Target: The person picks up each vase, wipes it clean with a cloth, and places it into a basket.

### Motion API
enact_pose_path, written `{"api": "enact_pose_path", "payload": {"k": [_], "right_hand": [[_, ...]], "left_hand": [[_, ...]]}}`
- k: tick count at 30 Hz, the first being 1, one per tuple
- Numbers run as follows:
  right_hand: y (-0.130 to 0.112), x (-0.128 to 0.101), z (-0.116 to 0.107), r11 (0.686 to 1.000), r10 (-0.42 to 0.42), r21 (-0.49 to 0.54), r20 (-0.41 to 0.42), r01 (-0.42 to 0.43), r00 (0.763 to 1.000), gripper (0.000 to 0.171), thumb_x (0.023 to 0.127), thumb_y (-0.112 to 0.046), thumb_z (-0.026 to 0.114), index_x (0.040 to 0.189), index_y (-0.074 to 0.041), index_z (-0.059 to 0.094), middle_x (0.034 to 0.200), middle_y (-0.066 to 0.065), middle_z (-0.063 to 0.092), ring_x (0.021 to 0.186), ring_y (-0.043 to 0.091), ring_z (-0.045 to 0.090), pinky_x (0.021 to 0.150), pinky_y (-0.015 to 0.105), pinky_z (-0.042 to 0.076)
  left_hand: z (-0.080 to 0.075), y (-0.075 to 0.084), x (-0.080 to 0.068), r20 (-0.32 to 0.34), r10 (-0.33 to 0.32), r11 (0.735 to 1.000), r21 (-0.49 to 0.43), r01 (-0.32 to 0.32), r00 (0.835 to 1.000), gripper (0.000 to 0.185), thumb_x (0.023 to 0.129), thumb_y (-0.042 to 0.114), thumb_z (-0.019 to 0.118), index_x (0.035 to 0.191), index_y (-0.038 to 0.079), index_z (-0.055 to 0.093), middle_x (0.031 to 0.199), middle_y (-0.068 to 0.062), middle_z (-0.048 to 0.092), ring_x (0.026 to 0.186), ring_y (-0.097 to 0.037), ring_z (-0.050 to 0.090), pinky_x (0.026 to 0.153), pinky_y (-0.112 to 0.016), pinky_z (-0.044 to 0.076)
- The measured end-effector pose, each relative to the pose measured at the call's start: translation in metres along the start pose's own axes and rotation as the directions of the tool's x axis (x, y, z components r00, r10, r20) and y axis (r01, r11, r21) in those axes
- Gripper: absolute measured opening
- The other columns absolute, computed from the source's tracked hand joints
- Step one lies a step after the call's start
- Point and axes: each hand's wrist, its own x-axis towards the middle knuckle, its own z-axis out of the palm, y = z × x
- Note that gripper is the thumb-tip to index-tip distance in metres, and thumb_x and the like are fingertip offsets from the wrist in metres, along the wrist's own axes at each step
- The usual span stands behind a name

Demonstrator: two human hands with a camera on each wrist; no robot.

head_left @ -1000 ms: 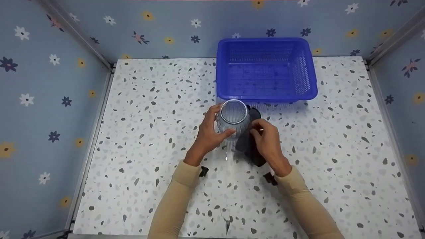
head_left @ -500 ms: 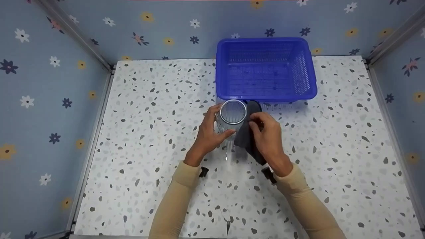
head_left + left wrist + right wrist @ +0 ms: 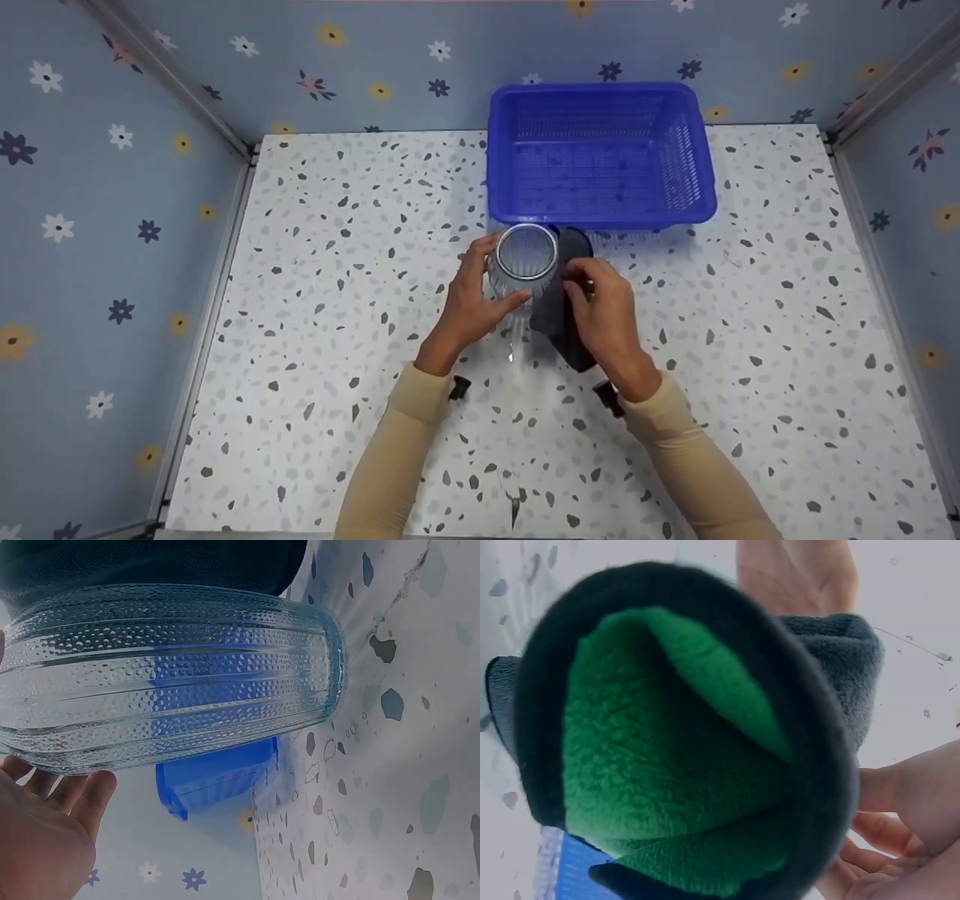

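Note:
A clear ribbed glass vase point(image 3: 504, 281) stands upright on the table, its round mouth facing up; in the left wrist view the vase point(image 3: 187, 682) shows a dimpled surface between the ribs. My left hand point(image 3: 471, 304) holds it from the left, thumb on the near side and fingers round the far side. On its right, my right hand point(image 3: 609, 307) pinches a dark grey cloth point(image 3: 559, 319) that lies along the glass. The right wrist view shows the folded cloth point(image 3: 637, 750) with its fluffy green inner face, and my right hand point(image 3: 911, 817) gripping its edge.
Just behind the vase sits a blue plastic basket point(image 3: 592, 226) with slotted walls. The speckled white table point(image 3: 337, 300) is bordered by flower-patterned panels point(image 3: 405, 67) at the back and both sides. A black wrist mount point(image 3: 459, 388) sits by the left wrist.
My right hand has shifted slightly up and away from me, and the cloth's top has risen beside the vase's mouth. My left hand and the vase stay in place.

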Motion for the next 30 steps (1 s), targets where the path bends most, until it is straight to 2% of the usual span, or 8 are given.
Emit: {"api": "enact_pose_path", "payload": {"k": [6,10,18,24,30], "right_hand": [[0.013,-0.005,0.007,1.0,-0.002,0.03,-0.006,0.002,1.0,0.016,0.092,0.015,0.069,0.106,0.007,0.07,0.099,0.02,0.069,0.096,0.035,0.07,0.083,0.049,0.061],[0.031,-0.008,0.016,0.999,0.008,0.039,0.009,-0.008,1.0,0.017,0.091,0.017,0.07,0.105,0.008,0.07,0.099,0.021,0.069,0.095,0.035,0.07,0.083,0.049,0.06],[0.066,-0.016,0.041,0.998,0.057,-0.042,0.083,-0.054,0.995,0.016,0.092,0.012,0.069,0.109,0.01,0.071,0.107,0.026,0.072,0.102,0.043,0.07,0.091,0.056,0.055],[0.071,-0.015,0.043,0.996,0.075,-0.06,0.118,-0.069,0.99,0.015,0.092,0.012,0.07,0.106,0.009,0.071,0.104,0.025,0.073,0.101,0.042,0.07,0.091,0.056,0.055],[0.061,-0.011,0.032,0.996,0.092,-0.03,0.119,-0.089,0.989,0.012,0.093,0.012,0.07,0.104,0.007,0.071,0.103,0.022,0.073,0.098,0.037,0.069,0.088,0.053,0.055]], "left_hand": [[-0.001,0.0,0.001,-0.003,-0.015,1.0,-0.002,0.015,1.0,0.08,0.086,0.028,0.089,0.148,0.004,0.045,0.159,-0.013,0.046,0.145,-0.025,0.045,0.109,-0.044,0.05],[-0.001,-0.001,0.002,-0.006,-0.018,1.0,-0.013,0.018,1.0,0.081,0.086,0.024,0.089,0.15,0.002,0.044,0.159,-0.013,0.046,0.145,-0.026,0.045,0.11,-0.046,0.049],[-0.001,-0.001,0.0,-0.001,-0.018,1.0,0.024,0.018,1.0,0.078,0.087,0.03,0.088,0.148,0.006,0.045,0.16,-0.011,0.045,0.146,-0.026,0.045,0.109,-0.046,0.049],[0.0,-0.001,0.0,-0.002,-0.013,1.0,0.011,0.013,1.0,0.079,0.087,0.029,0.087,0.147,0.001,0.045,0.159,-0.013,0.045,0.145,-0.028,0.044,0.109,-0.048,0.049],[0.0,-0.001,-0.001,0.007,-0.007,1.0,0.016,0.007,1.0,0.08,0.087,0.029,0.087,0.148,0.0,0.044,0.159,-0.014,0.045,0.145,-0.028,0.045,0.109,-0.048,0.049]]}}
